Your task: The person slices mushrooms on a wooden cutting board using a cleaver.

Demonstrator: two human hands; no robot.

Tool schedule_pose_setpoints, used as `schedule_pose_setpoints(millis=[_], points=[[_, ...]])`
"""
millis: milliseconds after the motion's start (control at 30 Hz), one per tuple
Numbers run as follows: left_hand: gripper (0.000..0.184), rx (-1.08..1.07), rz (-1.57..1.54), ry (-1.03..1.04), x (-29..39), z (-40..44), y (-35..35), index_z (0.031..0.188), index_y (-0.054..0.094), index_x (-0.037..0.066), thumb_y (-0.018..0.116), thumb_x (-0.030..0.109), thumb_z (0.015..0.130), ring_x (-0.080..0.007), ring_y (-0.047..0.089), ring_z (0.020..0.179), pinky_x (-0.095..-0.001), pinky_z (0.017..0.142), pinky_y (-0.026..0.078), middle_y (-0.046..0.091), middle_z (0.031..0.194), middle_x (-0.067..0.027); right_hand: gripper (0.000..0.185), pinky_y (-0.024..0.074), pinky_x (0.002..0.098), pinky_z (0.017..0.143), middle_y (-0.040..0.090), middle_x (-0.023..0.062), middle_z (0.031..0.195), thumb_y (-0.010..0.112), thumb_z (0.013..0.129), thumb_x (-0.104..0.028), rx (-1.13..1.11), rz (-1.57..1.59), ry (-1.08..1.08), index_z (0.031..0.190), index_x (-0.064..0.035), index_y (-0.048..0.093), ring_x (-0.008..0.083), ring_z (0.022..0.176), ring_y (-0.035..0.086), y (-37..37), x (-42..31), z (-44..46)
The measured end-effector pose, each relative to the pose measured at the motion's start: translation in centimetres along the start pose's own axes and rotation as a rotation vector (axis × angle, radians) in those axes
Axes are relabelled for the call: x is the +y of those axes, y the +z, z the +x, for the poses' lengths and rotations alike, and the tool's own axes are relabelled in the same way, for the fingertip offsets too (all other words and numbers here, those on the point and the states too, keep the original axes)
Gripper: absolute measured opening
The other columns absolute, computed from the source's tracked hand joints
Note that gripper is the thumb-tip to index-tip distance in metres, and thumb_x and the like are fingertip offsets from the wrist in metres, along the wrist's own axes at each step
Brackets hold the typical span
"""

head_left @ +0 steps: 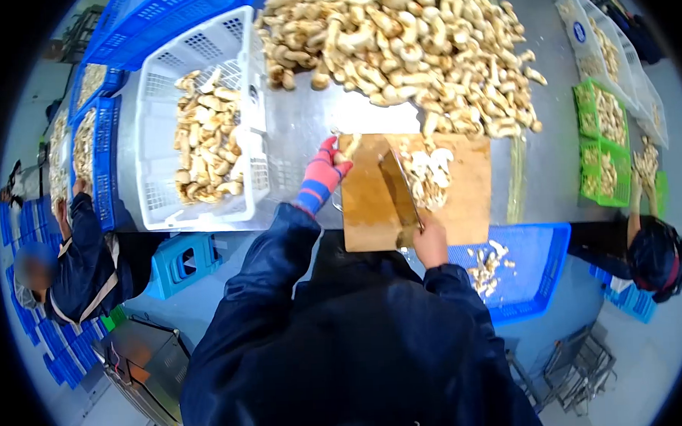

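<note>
My left hand (327,170), in a pink and blue striped glove, is closed on a mushroom (349,147) at the left edge of the wooden cutting board (470,200). My bare right hand (430,241) grips the handle of a cleaver (401,184) over the board, its blade pointing away from me. Just right of the blade lie pale cut mushroom pieces (429,180). Beyond the board a large heap of whole mushrooms (410,46) covers the metal table (295,116).
Left of the board stands a white basket (149,164) part filled with mushrooms. Below the table edge sits a blue basket (539,299) with trimmings. Green baskets (603,142) and a white crate (572,20) stand right. Co-workers (84,247) are on both sides.
</note>
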State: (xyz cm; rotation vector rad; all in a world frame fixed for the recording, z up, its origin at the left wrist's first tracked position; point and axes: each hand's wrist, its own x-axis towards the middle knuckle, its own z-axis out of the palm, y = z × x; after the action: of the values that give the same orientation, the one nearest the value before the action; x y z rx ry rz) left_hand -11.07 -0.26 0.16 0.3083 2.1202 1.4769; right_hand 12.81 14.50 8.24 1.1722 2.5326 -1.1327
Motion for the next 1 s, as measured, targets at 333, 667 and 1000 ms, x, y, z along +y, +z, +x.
schedule_pose_setpoints(millis=[333, 667, 1000], points=[[0.035, -0.299, -0.652, -0.533, 1.1, -8.8, 5.3, 0.121, 0.05, 0.007, 0.049, 0.024, 0.09, -0.0195, 0.062, 0.083, -0.0262, 0.058, 0.047, 0.062, 0.095, -0.0089, 0.023, 0.0433, 0.036, 0.042, 0.053, 0.0147, 0.05, 0.05, 0.075, -0.014, -0.285, 0.313, 0.197, 0.08, 0.0068, 0.058, 0.0208, 0.04, 0.053, -0.1, 0.0, -1.6], [0.033, 0.155, 0.31, -0.057, 1.8, -10.0, 4.6, 0.104, 0.059, 0.003, 0.063, 0.025, 0.079, -0.0328, 0.058, 0.086, -0.0387, 0.078, 0.046, 0.062, 0.092, -0.016, 0.027, 0.0451, 0.0456, 0.074, 0.06, 0.0275, 0.078, 0.053, 0.074, -0.016, -0.236, 0.13, 0.008, 0.089, 0.0029, 0.063, 0.0422, 0.079, 0.058, 0.6, -1.2, -3.0], [0.046, 0.017, 0.037, -0.269, -1.4, -9.2, 3.5, 0.112, 0.052, -0.001, 0.07, 0.015, 0.073, -0.0175, 0.06, 0.076, -0.0278, 0.07, 0.048, 0.063, 0.089, -0.0099, 0.027, 0.0455, 0.0448, 0.074, 0.059, 0.0278, 0.079, 0.053, 0.074, -0.015, -0.255, 0.252, 0.079, 0.092, 0.0025, 0.063, 0.042, 0.08, 0.058, 0.3, -1.2, -3.0]])
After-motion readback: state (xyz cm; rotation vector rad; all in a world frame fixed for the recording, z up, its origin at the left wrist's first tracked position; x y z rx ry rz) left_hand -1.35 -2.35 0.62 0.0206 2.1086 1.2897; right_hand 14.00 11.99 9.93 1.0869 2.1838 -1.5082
